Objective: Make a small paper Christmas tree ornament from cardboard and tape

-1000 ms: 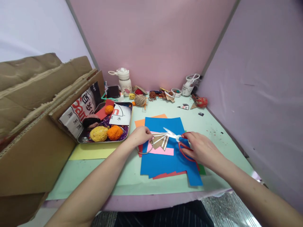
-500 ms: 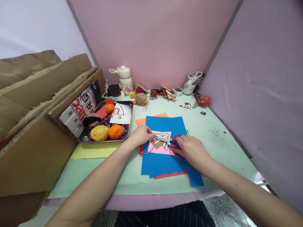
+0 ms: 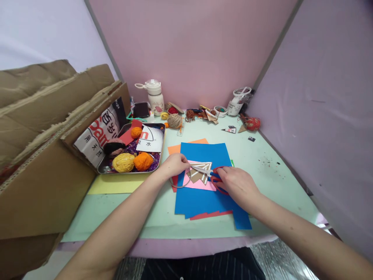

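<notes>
My right hand (image 3: pixel 237 184) has its fingers in the red handles of a pair of scissors (image 3: pixel 207 171). The blades look nearly closed and point left, their tips reaching my left fingertips. My left hand (image 3: pixel 176 165) is closed in a pinch at those tips; what it holds, if anything, is too small to make out. A metal bangle (image 3: pixel 190 181) hangs at the left wrist. Beneath the blades lies a brown cardboard piece (image 3: pixel 196 177) with white strips and a zigzag lower edge. It rests on pink paper (image 3: pixel 205 187), over blue sheets (image 3: pixel 198 204).
On the left, a metal tray (image 3: pixel 131 172) holds yarn balls and paper pieces, beside stacked cardboard (image 3: pixel 37 186). A white bottle (image 3: pixel 156 99), more yarn (image 3: pixel 175 121) and a white-handled container (image 3: pixel 235 105) stand along the back. Small scraps (image 3: pixel 229 130) lie right of centre.
The view has shifted very slightly. Both hands and the scissors keep almost the same place over the cardboard piece, with the left fingertips still at the blade tips.
</notes>
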`<state>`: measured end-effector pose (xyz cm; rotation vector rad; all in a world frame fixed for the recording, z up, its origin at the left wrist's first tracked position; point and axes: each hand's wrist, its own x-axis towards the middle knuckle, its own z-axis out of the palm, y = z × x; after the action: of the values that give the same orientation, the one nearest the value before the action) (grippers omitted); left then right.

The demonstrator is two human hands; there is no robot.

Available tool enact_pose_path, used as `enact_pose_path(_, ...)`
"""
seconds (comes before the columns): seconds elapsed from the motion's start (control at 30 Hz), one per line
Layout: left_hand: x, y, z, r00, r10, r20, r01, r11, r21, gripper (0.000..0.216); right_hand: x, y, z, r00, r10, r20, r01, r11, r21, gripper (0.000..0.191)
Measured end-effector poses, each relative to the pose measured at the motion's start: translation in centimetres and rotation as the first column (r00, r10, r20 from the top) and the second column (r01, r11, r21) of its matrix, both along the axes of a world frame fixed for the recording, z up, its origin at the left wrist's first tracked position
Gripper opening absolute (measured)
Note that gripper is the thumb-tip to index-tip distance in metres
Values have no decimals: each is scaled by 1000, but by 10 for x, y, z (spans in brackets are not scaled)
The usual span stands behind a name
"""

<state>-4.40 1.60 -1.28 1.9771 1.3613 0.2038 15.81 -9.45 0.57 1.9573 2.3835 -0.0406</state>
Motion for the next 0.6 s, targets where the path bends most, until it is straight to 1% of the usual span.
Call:
enact_pose_path(0.1,-4,0,10,991,3,134,8,997,-82,22,14,0,3,998,21,-59,-19,999,31,25)
enact_pose_path(0.17,-8,0,16,966,51,254,-17,991,-135,21,32,1,3,995,21,-98,-14,998,69,28)
enact_pose_path(0.2,-10,1,19,948,88,305,-42,987,-154,22,43,1,1,994,1,-106,8,996,86,29)
enact_pose_path(0.23,-11,1,21,930,124,347,-69,983,-168,22,55,2,-1,993,-34,-117,45,994,99,31)
enact_pose_path(0.3,-12,2,24,890,195,413,-120,972,-200,23,81,4,-10,977,-187,-103,199,972,123,34)
enact_pose_path(0.37,-11,2,24,851,254,459,-159,959,-235,24,104,6,-19,946,-321,-36,323,944,70,36)
enact_pose_path(0.4,-9,2,24,833,278,479,-173,952,-252,24,112,7,-24,932,-362,-3,362,931,42,36)
enact_pose_path(0.43,-8,1,23,812,303,499,-188,945,-268,25,118,7,-27,927,-376,21,375,927,28,35)
enact_pose_path(0.47,-6,1,22,791,325,517,-202,938,-281,25,120,7,-28,928,-370,41,369,929,38,34)
enact_pose_path(0.5,-4,0,22,771,347,535,-214,931,-296,25,119,8,-27,935,-351,51,347,935,77,33)
enact_pose_path(0.53,-3,0,21,746,366,556,-222,924,-311,25,113,9,-24,947,-318,52,308,941,136,31)
enact_pose_path(0.6,0,0,20,680,397,616,-222,913,-343,24,92,11,-15,978,-208,30,193,944,267,31)
